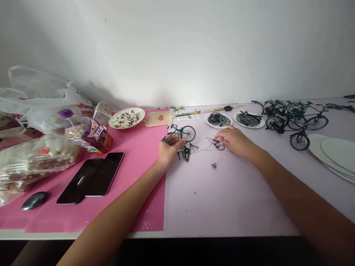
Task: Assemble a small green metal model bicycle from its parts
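My left hand (167,150) is closed around a green model bicycle frame (172,130) with one spoked wheel (188,133) on it. To the right, my right hand (231,140) has its fingertips pinched at a thin black tool (215,140) with a slim metal tip; its exact kind is too small to tell. Under those fingertips lies a black ring-shaped part (219,147) with thin wire pieces (206,149). Green and black bicycle parts (186,153) lie just below my left hand. A small grey metal part (213,165) sits nearer the front.
Behind are plates of black wheels (219,120) and dark parts (249,119), a plate of pale pieces (127,118) and a tape measure (227,108). Model bicycles (296,116) and white plates (337,153) stand right. Two phones (104,175), a bottle (85,131) and bags occupy the left.
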A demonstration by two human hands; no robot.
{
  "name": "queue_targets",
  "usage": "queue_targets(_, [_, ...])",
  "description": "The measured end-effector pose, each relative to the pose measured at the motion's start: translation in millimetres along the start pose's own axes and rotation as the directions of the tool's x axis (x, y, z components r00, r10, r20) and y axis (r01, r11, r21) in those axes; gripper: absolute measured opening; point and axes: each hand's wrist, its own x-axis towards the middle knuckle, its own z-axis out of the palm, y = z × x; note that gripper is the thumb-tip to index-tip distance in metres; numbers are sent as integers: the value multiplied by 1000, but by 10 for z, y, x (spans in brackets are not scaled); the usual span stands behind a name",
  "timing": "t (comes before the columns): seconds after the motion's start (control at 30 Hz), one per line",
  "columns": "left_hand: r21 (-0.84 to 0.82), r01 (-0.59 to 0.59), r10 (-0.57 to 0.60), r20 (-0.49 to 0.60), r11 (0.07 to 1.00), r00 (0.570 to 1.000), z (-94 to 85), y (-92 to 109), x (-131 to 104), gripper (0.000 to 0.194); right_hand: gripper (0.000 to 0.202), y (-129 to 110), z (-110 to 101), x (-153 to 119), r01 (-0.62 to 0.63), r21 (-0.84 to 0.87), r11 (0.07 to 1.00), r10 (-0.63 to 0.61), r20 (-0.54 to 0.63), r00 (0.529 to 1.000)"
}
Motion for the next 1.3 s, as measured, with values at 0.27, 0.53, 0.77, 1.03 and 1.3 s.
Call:
queue_targets(0.27, [40,-36,34,34,999,999,15,-19,-6,40,32,-237,57,-24,174,-72,982,-182,-108,977])
queue_targets(0.53, [30,-15,14,44,999,999,32,-11,-22,40,30,-254,130,-24,195,-57,979,-200,-95,975])
queue_targets(0.77, [62,-39,35,66,997,997,38,-12,-27,38,24,-271,151,-18,206,-81,975,-213,-87,973])
queue_targets(1.03, [43,-27,23,76,999,997,58,27,-58,37,23,-348,198,-14,187,-164,969,-202,-82,976])
queue_targets(1.3, [64,-36,31,70,997,997,50,13,-49,36,21,-413,200,-11,196,-157,968,-217,-133,967])
